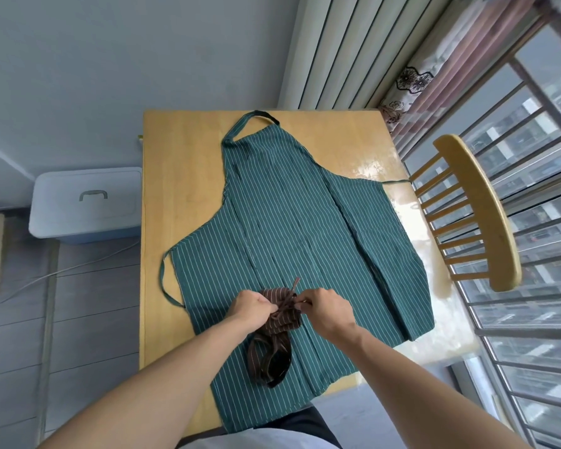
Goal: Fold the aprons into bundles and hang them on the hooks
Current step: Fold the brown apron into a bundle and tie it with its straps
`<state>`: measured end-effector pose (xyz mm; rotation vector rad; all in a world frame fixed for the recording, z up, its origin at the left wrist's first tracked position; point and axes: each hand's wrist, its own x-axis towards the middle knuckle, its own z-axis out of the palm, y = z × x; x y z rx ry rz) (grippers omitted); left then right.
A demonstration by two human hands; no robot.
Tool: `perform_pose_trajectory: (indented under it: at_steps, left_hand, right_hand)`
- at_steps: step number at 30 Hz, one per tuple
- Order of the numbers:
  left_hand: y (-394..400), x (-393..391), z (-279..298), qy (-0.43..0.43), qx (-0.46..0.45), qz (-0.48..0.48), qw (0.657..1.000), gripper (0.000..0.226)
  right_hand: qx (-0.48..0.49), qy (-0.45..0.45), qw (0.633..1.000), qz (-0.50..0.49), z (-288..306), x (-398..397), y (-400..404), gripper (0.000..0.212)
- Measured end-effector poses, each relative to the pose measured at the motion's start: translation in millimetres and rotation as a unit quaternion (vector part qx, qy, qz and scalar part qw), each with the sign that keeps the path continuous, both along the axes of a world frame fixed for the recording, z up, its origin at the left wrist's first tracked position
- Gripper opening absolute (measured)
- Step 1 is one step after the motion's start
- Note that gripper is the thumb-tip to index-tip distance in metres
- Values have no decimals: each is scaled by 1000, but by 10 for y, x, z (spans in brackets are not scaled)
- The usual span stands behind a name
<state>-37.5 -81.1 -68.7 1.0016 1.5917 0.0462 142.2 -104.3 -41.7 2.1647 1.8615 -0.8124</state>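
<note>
Now both hands, left hand (252, 306) and right hand (329, 308), pinch strings on the brown bundle (280, 322) atop the green apron (292, 228) covering the wooden table (182, 176); chair (480, 215) at three o'clock, box (85, 202) at nine.

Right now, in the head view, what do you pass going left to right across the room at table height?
Storage box → wooden table → green striped apron → wooden chair → window railing.

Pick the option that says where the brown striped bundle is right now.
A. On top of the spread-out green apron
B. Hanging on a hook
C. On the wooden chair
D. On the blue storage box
A: the brown striped bundle lies on the green apron spread flat over the table, while the left hand and right hand pinch its ties.
</note>
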Motion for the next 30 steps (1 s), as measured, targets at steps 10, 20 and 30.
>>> perform_pose_trajectory:
  at_steps: [10, 20, 30]
  left_hand:
    - [-159, 1, 54, 109, 172, -201, 958, 38]
    - [-46, -211, 27, -110, 29, -184, 976, 33]
    - [-36, -227, -249, -152, 20, -148, 977, 34]
  right_hand:
    - [-49, 73, 993, -74, 2, 48, -45, 19]
    - [-75, 312, 833, -452, -267, -33, -68, 19]
    - [-21, 333, 764, -552, -531, -77, -144, 24]
